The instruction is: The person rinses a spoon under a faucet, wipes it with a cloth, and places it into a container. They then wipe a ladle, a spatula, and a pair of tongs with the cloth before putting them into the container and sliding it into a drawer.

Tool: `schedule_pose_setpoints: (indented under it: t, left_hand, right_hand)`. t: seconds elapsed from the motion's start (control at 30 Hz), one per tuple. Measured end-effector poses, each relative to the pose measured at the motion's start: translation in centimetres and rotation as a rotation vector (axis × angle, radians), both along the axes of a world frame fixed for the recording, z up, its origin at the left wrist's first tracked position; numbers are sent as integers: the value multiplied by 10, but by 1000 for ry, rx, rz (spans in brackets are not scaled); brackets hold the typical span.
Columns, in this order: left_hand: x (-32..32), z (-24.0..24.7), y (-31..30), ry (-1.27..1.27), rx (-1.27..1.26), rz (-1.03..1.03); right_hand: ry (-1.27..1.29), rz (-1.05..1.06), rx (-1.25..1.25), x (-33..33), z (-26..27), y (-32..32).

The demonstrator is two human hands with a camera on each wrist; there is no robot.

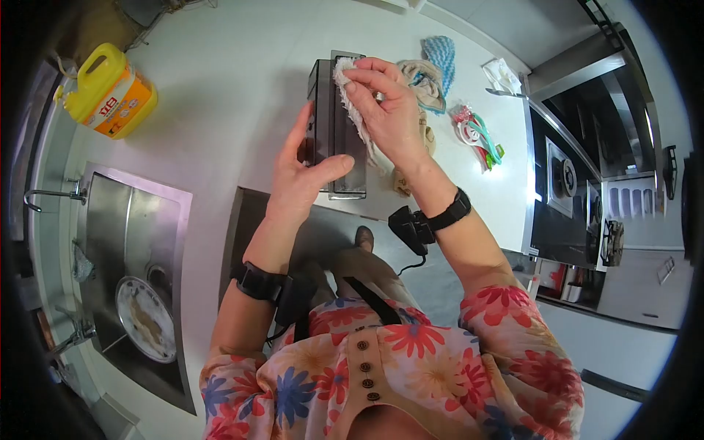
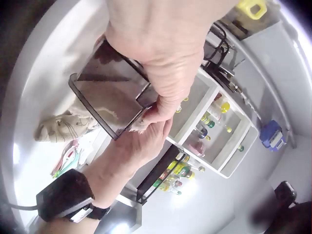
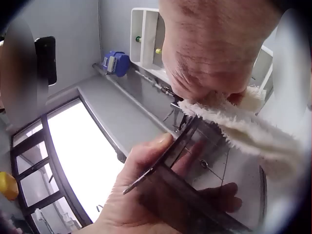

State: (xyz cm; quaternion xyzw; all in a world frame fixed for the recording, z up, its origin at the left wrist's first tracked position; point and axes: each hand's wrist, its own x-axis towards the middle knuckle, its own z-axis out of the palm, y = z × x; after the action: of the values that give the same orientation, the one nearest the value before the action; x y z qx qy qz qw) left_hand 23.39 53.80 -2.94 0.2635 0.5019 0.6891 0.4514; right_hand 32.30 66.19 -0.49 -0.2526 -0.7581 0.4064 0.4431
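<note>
A smoky see-through plastic box [image 1: 348,182] is held over the counter's near edge. My left hand [image 1: 299,176] grips it from the left side, thumb across the near part and fingers along the outer wall. A fluffy white cloth [image 1: 349,99] lies along the box's rim, pinched by my right hand [image 1: 390,110] near the far end. In the right wrist view the cloth [image 3: 248,131] covers a corner of the box, and left-hand fingers show through the wall. The left wrist view looks through the box [image 2: 109,92], with the right hand just below its edge.
A yellow jug [image 1: 110,99] stands at the far left, above a sink [image 1: 136,209] containing a round pan lid [image 1: 145,323]. Beige cloth [image 1: 419,82], blue-white cloth [image 1: 440,62] and a teal-and-pink bundle [image 1: 477,136] lie right of the box. A stove [image 1: 563,177] is further right.
</note>
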Motion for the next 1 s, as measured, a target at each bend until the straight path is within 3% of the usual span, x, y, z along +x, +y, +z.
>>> schedule_pose_setpoints:
  t: [0.13,0.23,0.33,0.57,0.63,0.67,0.7,0.77,0.83,0.9,1.0]
  left_hand:
    - [-8,-3,3,-19,-27,28]
    - [-14,-11,7,-116,9,164]
    - [-17,-15,3,337,-19,171]
    - [-11,-1,-2,551,55,60]
    - [-6,-8,-7,615,-84,-41]
    - [-1,-9,-6,448,-18,-43]
    - [0,-13,-5,448,-16,-46]
    - [-2,-20,-3,315,16,-14]
    - [-4,-17,-4,198,-2,-15]
    - [-7,-10,-5,81,-23,-25]
    - [-23,-10,-3,-421,191,1]
  right_hand:
    - [-80,-103,165,4,-15,-24]
    - [-35,34,56,17,-20,-56]
    - [-23,67,-161,26,-18,-58]
    - [8,-141,159,23,-10,0]
    - [13,-188,28,21,-6,12]
    - [133,-182,-199,20,-5,14]
    - [253,-172,-426,18,-3,14]
    - [302,-174,-550,15,-10,8]
    - [323,-13,-874,17,-5,-14]
    - [110,28,-781,13,-1,-43]
    - [-74,330,-704,18,-8,-71]
